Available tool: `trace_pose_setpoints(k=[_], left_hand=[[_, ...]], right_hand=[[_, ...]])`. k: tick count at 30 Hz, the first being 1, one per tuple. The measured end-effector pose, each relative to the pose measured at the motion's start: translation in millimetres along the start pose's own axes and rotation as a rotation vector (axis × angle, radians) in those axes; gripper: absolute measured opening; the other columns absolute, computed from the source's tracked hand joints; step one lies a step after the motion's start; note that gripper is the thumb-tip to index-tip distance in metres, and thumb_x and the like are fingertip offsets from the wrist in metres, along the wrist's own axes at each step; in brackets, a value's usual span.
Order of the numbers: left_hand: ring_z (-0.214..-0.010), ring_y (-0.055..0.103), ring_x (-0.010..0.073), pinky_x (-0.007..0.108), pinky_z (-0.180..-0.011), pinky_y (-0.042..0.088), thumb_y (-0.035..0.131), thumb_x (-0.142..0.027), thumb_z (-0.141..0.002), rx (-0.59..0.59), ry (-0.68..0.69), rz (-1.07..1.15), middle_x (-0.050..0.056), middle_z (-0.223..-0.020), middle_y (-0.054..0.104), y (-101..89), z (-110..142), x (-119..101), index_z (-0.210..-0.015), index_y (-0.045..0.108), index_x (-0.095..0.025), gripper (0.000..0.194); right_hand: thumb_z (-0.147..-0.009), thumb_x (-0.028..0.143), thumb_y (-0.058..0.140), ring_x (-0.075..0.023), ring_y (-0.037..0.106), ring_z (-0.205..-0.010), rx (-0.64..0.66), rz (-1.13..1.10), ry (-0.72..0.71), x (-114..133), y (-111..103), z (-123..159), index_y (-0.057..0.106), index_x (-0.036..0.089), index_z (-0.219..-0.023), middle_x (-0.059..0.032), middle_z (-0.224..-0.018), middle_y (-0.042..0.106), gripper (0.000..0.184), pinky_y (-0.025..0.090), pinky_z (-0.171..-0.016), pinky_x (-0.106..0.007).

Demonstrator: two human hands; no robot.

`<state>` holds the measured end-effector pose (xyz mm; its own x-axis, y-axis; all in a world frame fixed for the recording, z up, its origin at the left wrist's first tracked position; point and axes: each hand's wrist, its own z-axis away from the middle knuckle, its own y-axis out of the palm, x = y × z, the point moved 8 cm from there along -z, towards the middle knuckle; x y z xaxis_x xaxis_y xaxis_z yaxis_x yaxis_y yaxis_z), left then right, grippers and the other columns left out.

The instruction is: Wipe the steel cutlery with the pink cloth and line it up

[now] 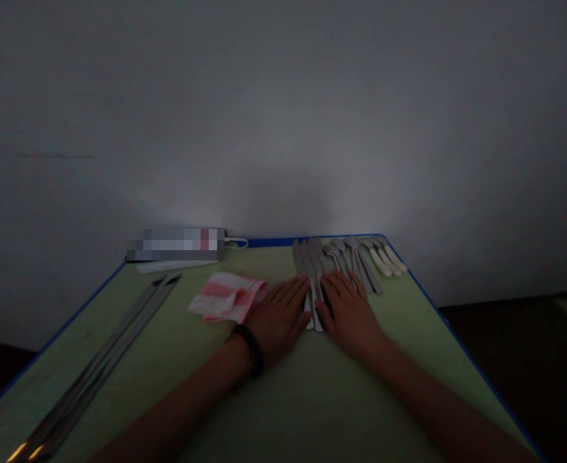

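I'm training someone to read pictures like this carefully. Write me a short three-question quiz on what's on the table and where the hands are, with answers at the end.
1. Multiple choice: which hand has the dark bracelet at its wrist? A: the right; B: the left; C: both.
2. True or false: the pink-and-white cloth lies to the right of the knives.
3. Fill in: the cutlery pieces at the far right end of the row have ____ handles.

Key:
1. B, the left hand.
2. False; the cloth lies to the left of the knives.
3. White.
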<state>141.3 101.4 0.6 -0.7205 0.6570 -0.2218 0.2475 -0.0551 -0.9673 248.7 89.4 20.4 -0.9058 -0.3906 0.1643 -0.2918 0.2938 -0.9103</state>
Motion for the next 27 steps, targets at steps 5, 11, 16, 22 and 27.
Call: trace_pose_setpoints(k=[5, 11, 16, 22, 27], left_hand=[[-0.137, 0.024, 0.0217, 0.042, -0.111, 0.027, 0.032, -0.023, -0.093, -0.099, 0.0, 0.03, 0.011, -0.147, 0.032, -8.1, 15, 1, -0.137, 0.033, -0.015, 0.044], [-0.121, 0.042, 0.0211, 0.04, -0.103, 0.037, 0.034, -0.01, -0.089, -0.37, -0.012, 0.077, 0.012, -0.127, 0.047, -60.5, 59, 14, -0.125, 0.045, -0.017, 0.038], [-0.099, 0.052, 0.0225, 0.039, -0.089, 0.045, 0.039, -0.02, -0.088, -0.536, -0.223, 0.026, 0.011, -0.103, 0.054, -104.4, 96, 65, -0.107, 0.05, -0.015, 0.023], [-0.118, 0.047, 0.0282, 0.042, -0.099, 0.036, 0.037, -0.035, -0.09, 0.015, -0.743, -0.233, 0.017, -0.127, 0.05, -97.8, 126, 179, -0.129, 0.041, -0.011, 0.046], [-0.108, 0.057, 0.0327, 0.04, -0.089, 0.044, 0.054, -0.047, -0.077, 0.214, -0.893, -0.198, 0.022, -0.114, 0.061, -90.7, 139, 233, -0.108, 0.061, -0.009, 0.049]], right_hand=[[-0.086, 0.04, 0.047, -0.0236, 0.041, -0.124, -0.015, -0.046, -0.092, 6, -6, 3, 0.054, 0.02, -0.12, -0.0091, -0.123, 0.056, 0.039, 0.017, -0.111, -0.049], [-0.086, 0.043, 0.047, -0.0258, 0.04, -0.123, -0.118, -0.055, -0.116, 30, -18, -8, 0.053, 0.017, -0.121, -0.0115, -0.125, 0.053, 0.044, 0.017, -0.11, -0.051], [-0.09, 0.037, 0.04, -0.0235, 0.04, -0.123, -0.062, -0.17, -0.208, 91, -11, -35, 0.049, 0.014, -0.125, -0.0128, -0.129, 0.05, 0.043, 0.031, -0.106, -0.043], [-0.09, 0.028, 0.04, -0.0211, 0.044, -0.118, 0.056, -0.233, -0.29, 131, 27, -46, 0.047, 0.018, -0.127, -0.0098, -0.127, 0.053, 0.039, 0.036, -0.101, -0.04], [-0.086, 0.028, 0.047, -0.0234, 0.046, -0.111, 0.029, -0.201, -0.204, 130, 42, -52, 0.052, 0.019, -0.119, -0.0112, -0.118, 0.055, 0.035, 0.039, -0.093, -0.041]])
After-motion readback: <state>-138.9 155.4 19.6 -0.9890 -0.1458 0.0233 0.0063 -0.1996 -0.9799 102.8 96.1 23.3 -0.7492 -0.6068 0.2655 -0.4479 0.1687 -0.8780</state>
